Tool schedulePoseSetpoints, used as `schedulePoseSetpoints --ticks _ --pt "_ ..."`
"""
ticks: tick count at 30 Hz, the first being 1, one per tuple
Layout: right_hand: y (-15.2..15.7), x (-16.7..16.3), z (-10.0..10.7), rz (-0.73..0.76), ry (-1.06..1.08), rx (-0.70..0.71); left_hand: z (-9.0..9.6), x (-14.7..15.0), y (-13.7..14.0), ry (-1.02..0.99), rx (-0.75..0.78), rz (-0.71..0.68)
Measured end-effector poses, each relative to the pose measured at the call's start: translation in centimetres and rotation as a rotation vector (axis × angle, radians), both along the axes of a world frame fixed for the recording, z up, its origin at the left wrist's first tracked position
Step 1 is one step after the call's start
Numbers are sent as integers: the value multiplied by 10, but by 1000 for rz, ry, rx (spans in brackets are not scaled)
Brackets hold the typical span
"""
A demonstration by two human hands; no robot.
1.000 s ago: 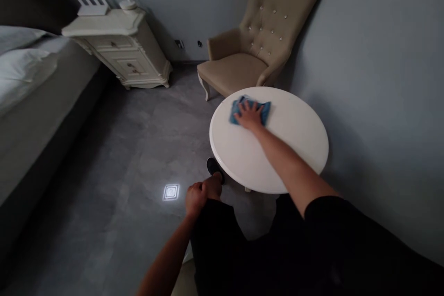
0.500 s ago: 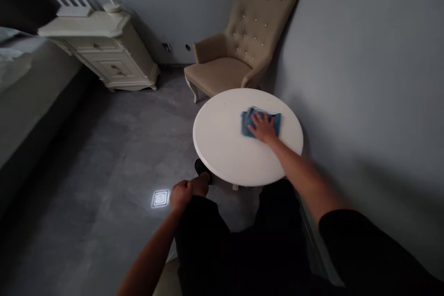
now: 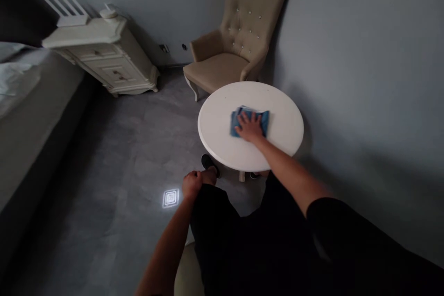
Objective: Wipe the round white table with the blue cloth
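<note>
On the round white table (image 3: 222,148) lies a folded blue cloth (image 3: 264,122). My right hand (image 3: 250,127) presses flat on top of it, palm down, with the fingers spread. Part of the cloth is hidden beneath that hand. Lower down, my left hand (image 3: 192,184) rests on my bare left knee, away from the table. Its fingers are mostly hidden, so I cannot tell how far they are curled.
A brown tufted armchair (image 3: 222,67) stands just behind the table. To the right rises a grey wall (image 3: 364,78). A white nightstand (image 3: 118,62) carries a router (image 3: 72,19), with a bed (image 3: 31,115) at far left. A light pattern (image 3: 170,198) shows on the floor.
My right hand and the cloth have slid left across the tabletop. My left hand stays on my knee; the whole view has shifted slightly.
</note>
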State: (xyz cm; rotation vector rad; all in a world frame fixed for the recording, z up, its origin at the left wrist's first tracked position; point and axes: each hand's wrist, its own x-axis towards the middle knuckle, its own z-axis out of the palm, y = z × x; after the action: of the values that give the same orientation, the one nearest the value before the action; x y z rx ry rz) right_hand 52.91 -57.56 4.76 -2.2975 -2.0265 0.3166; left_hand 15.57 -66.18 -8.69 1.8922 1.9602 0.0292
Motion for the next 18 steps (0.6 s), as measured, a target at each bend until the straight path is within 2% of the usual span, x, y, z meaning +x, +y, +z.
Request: schedulePoseSetpoints --ticks 2,4,6,8,10,12,15,18 --pt "5 -78 0 117 62 25 3 0 -5 2 6 37" --pt "-1 -141 0 262 120 35 4 0 -9 7 5 48" --pt "-13 -178 0 372 144 44 4 1 -14 13 0 39" --pt "-26 -182 1 435 143 58 4 3 -17 16 6 29" --pt "-38 -154 2 423 127 72 2 5 -19 12 19 16" --pt "-51 -99 3 344 93 57 1 7 -19 -1 23 4" --pt "-84 16 2 175 26 -1 0 9 -12 -20 12 6" --pt "-132 130 -3 -49 -74 -44 -2 11 -3 -12 5 -3"
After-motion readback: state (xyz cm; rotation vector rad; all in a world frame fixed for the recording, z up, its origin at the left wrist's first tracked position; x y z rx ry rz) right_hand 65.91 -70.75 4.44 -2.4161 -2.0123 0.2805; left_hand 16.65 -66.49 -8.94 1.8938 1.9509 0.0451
